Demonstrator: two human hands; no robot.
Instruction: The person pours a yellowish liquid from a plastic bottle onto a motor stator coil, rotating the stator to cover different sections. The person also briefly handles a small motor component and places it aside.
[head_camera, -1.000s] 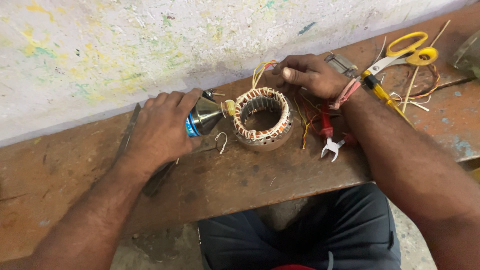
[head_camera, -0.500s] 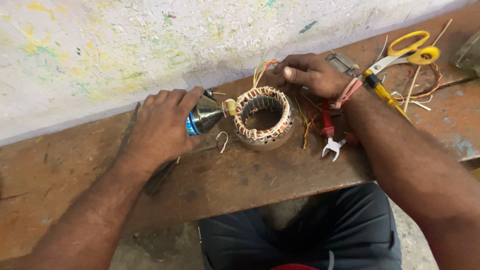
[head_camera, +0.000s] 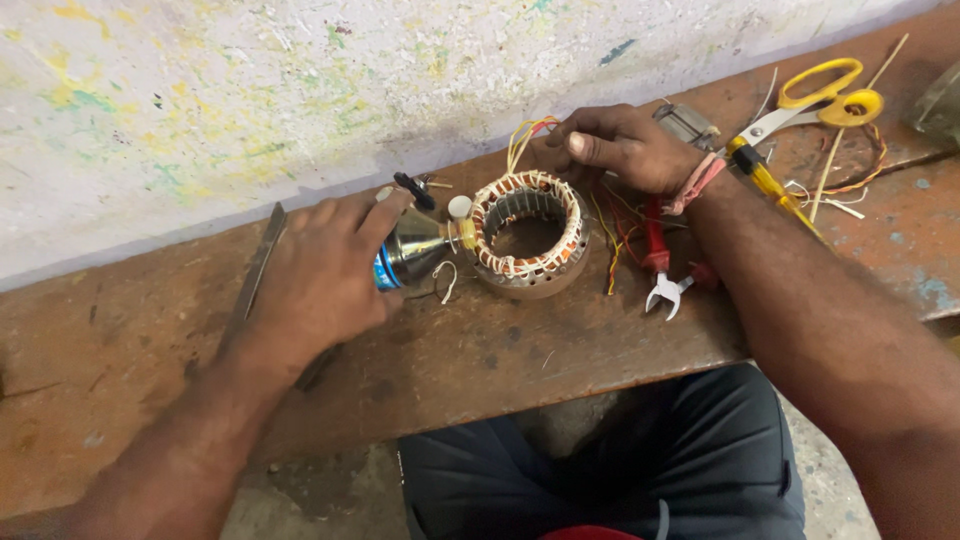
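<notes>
Copper windings laced with pale cord ring the motor stator (head_camera: 528, 232), which stands on its steel rim near the middle of the rusty brown bench (head_camera: 600, 350), closer to the wall edge than to the front edge. We see the left hand (head_camera: 320, 275) wrapped around a small metal spray can (head_camera: 410, 255) lying on its side, fingers curled over its body and the forefinger stretched along the top; the can's pale nozzle touches the outer side of the stator. The right hand (head_camera: 615, 148) rests just behind the stator toward the wall, fingers bent and pressed together with the thumb laid across them; we cannot tell what, if anything, they pinch, though thin yellow and red wires (head_camera: 528, 135) rise there. Red-handled pliers (head_camera: 665, 265) lie just right of the stator, partly under the right wrist. Yellow-handled scissors (head_camera: 820, 95) lie toward the right far corner, and a flat metal file (head_camera: 258, 265) lies left of the left hand.
</notes>
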